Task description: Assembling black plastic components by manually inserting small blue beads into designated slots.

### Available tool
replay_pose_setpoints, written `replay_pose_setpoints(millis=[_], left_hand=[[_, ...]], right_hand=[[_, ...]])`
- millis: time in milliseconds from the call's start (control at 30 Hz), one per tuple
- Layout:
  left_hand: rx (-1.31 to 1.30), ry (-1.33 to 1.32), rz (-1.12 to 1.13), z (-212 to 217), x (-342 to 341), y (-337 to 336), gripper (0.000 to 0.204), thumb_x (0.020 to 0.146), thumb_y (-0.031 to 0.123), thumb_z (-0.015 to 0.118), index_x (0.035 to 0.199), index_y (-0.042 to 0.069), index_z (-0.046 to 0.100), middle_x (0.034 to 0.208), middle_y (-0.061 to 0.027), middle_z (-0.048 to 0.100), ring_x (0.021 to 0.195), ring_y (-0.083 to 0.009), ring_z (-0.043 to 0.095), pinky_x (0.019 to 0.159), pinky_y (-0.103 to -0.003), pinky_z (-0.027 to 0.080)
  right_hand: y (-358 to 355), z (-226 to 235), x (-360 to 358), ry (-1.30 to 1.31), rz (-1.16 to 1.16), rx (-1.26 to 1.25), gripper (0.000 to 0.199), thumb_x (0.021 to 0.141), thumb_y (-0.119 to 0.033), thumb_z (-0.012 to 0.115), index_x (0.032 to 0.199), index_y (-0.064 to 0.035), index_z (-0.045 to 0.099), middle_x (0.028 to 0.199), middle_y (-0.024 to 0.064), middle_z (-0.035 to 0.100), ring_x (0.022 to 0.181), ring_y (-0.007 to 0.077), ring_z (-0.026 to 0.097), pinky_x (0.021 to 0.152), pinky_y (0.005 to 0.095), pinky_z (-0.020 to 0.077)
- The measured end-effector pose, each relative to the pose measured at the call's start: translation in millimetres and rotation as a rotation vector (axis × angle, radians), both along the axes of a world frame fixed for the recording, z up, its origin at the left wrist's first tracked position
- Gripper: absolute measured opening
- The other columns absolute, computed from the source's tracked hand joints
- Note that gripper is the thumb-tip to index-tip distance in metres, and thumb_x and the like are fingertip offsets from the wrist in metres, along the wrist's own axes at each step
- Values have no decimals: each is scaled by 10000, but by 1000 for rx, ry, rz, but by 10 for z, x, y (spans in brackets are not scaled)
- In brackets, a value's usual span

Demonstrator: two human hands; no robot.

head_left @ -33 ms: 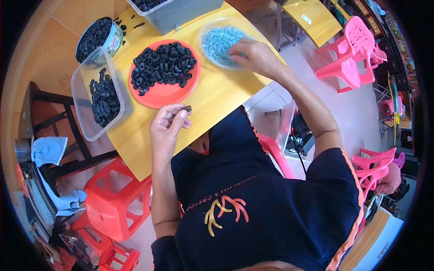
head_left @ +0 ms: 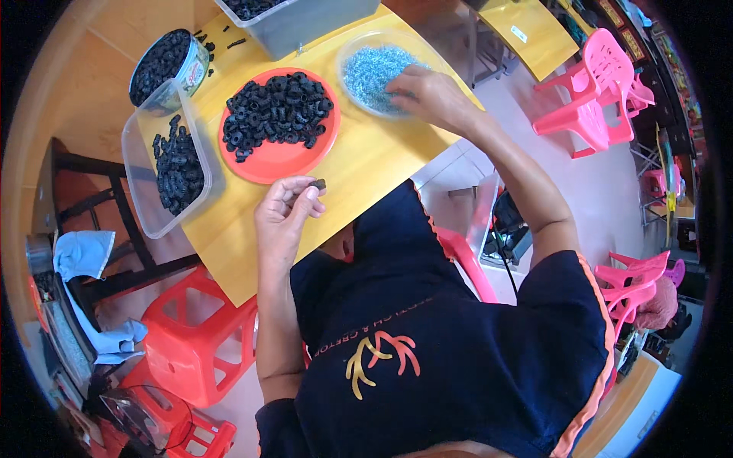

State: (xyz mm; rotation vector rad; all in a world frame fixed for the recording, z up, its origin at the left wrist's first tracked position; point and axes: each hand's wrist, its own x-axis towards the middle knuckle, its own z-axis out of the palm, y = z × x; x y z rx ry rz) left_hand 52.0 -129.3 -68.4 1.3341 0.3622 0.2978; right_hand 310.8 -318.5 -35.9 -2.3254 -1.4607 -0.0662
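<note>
My left hand (head_left: 289,208) is at the near edge of the yellow table, closed, with a small black plastic part (head_left: 318,184) pinched between thumb and forefinger. My right hand (head_left: 434,95) reaches over a round clear tub (head_left: 432,47). Its bent fingertips touch the small blue and clear pieces (head_left: 372,70) inside. Those fingers look pinched together, and whatever is between them is hidden. Between my hands, a red round plate (head_left: 286,162) bears a heap of black ring-like parts (head_left: 279,111).
Left of the plate stand a clear rectangular container (head_left: 136,164) and a round tin (head_left: 195,69), both holding black parts. A grey bin (head_left: 313,24) sits at the table's far edge. Loose black bits lie near the tin. A red stool (head_left: 179,355) is below left; pink chairs (head_left: 588,99) stand right.
</note>
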Motion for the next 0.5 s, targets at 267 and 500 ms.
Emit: replay_pose_setpoints(millis=[267, 500], left_hand=[[-24, 18, -24, -7, -24, -25, 142, 913, 50, 595, 1037, -18, 595, 904, -92, 665, 706, -109, 617, 641, -231, 503], [-37, 6, -26, -11, -10, -6, 145, 914, 52, 593, 1039, -22, 595, 898, -95, 664, 711, -106, 617, 647, -233, 504]], right_hand=[[66, 85, -47, -17, 3, -146, 160, 792, -179, 667, 899, -69, 622, 911, 118, 589, 824, 336, 609, 717, 431, 489], [23, 56, 82, 71, 97, -37, 127, 791, -96, 649, 893, -32, 610, 865, 135, 618, 796, 306, 628, 693, 390, 491]])
